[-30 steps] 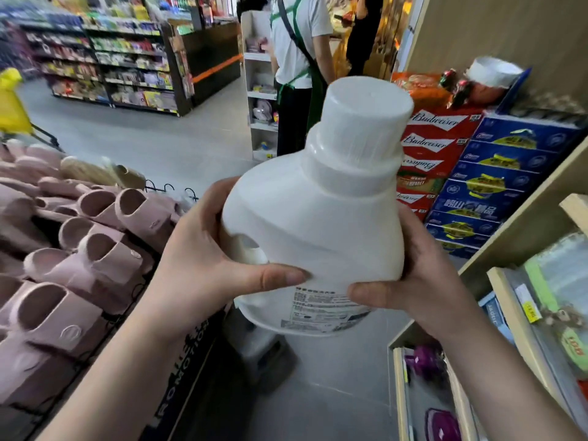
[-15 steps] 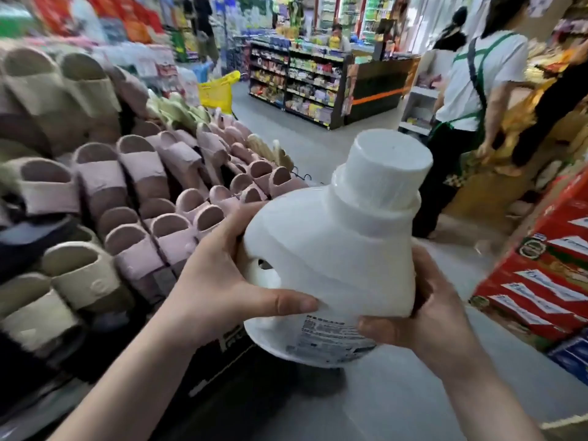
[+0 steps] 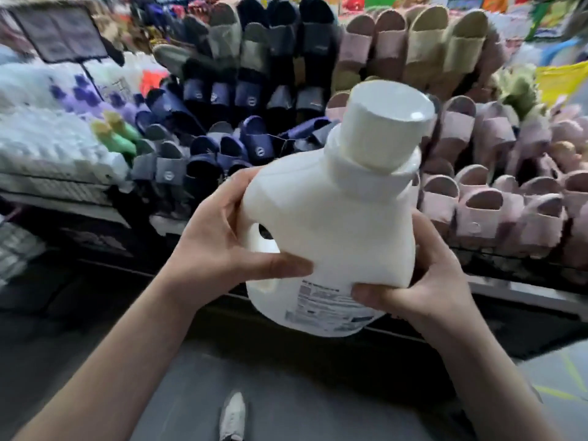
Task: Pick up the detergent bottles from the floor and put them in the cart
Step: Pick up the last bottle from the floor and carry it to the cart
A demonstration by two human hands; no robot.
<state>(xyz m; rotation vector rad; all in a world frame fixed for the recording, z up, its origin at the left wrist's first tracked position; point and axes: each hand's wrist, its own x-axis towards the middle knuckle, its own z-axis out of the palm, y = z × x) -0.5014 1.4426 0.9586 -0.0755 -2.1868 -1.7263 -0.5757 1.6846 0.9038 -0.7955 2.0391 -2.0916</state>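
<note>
A large white detergent bottle with a wide white cap and a printed label near its base is held up in front of me, tilted with the cap leaning away to the right. My left hand grips its handle side, thumb laid across the front. On the other side my right hand cups the lower right corner, thumb pressed on the label. No cart shows in this view.
A sloped display rack full of slippers fills the space ahead: dark blue pairs in the middle, pink ones on the right. Wrapped white packs lie at the left. Grey floor and my white shoe are below.
My view has swung left, from the aisle and drink crates to the slipper rack straight ahead. The bottle stays in both hands and has tilted a little more to the right.
</note>
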